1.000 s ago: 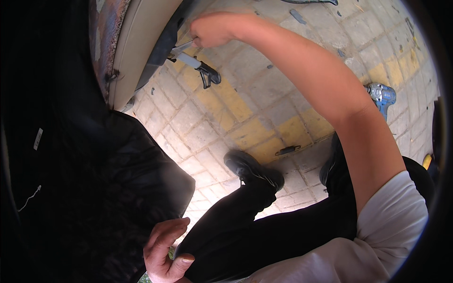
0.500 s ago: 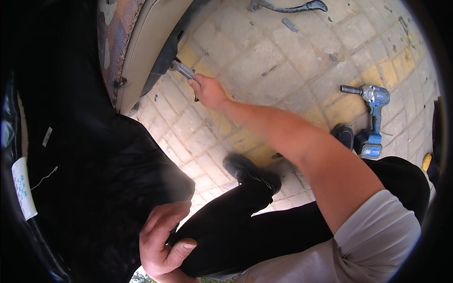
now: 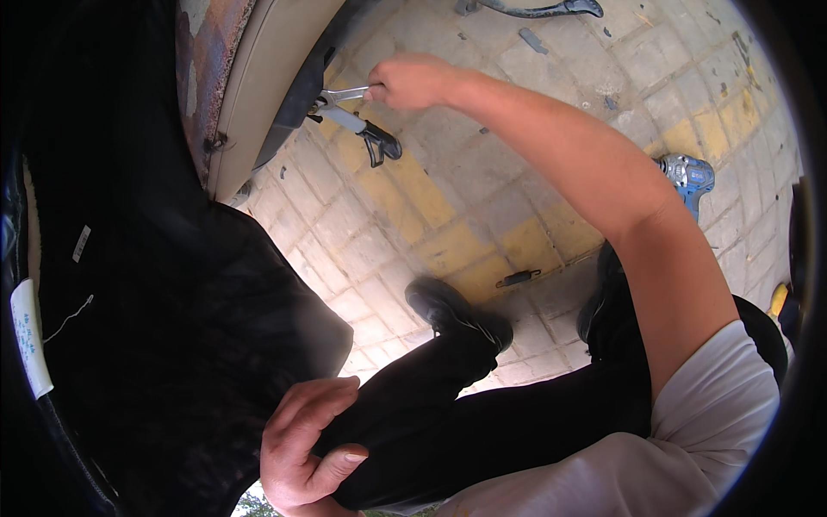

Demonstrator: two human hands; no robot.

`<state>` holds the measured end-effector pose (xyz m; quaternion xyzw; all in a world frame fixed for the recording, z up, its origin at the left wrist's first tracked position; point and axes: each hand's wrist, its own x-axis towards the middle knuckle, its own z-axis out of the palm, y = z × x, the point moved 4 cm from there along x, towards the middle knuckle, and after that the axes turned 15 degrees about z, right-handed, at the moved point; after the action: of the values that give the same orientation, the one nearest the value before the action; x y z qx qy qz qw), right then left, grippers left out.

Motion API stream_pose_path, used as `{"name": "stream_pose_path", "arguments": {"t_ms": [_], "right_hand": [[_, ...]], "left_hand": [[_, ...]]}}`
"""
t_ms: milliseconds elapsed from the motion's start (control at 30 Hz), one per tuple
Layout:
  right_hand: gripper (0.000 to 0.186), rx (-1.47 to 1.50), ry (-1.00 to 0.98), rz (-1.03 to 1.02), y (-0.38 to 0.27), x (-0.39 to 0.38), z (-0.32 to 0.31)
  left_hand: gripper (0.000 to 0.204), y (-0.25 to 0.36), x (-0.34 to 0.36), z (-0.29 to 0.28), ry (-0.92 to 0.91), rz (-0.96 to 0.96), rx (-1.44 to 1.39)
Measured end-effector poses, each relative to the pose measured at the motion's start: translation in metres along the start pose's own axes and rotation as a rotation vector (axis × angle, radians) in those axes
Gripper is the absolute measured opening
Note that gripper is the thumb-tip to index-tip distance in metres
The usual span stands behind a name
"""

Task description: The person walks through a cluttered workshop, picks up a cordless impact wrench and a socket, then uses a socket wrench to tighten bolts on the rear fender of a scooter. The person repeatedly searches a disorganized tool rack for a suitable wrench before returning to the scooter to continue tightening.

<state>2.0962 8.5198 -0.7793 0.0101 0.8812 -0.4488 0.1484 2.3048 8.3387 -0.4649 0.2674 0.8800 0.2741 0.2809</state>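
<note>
My right hand is closed around the shank of a silver open-end wrench. The wrench's jaw end is at a joint under the dark lower edge of a beige panel. From that joint a grey metal arm with a black foot, like a side stand, sticks out over the paving, not held by my hand. My left hand hovers or rests by my leg beside a large black sheet, thumb and fingers apart, holding nothing. Whether it touches the sheet is unclear.
A blue impact wrench lies on the paving, partly behind my right arm. A small dark spring lies near my shoe. At the top lies a black curved lever. A grey fragment is nearby.
My right hand has let go of the side stand, moved up and away, and now holds the wrench at the joint. The left hand has barely shifted.
</note>
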Motion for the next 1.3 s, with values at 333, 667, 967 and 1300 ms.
{"name": "stream_pose_path", "arguments": {"t_ms": [333,667,967,1300], "right_hand": [[0.034,-0.476,-0.181,-0.077,-0.057,0.028,-0.040],[0.030,0.555,0.207,0.130,-0.025,-0.020,0.094],[0.032,0.220,0.193,0.076,-0.001,-0.026,0.042],[0.033,-0.451,-0.095,-0.104,-0.051,0.026,-0.041]], "left_hand": [[0.049,-0.003,-0.009,-0.007,-0.188,-0.088,-0.091],[0.050,-0.016,-0.005,-0.019,-0.244,-0.116,-0.108],[0.050,-0.020,-0.008,-0.018,-0.237,-0.112,-0.100],[0.050,-0.017,-0.015,-0.017,-0.201,-0.118,-0.143]]}}
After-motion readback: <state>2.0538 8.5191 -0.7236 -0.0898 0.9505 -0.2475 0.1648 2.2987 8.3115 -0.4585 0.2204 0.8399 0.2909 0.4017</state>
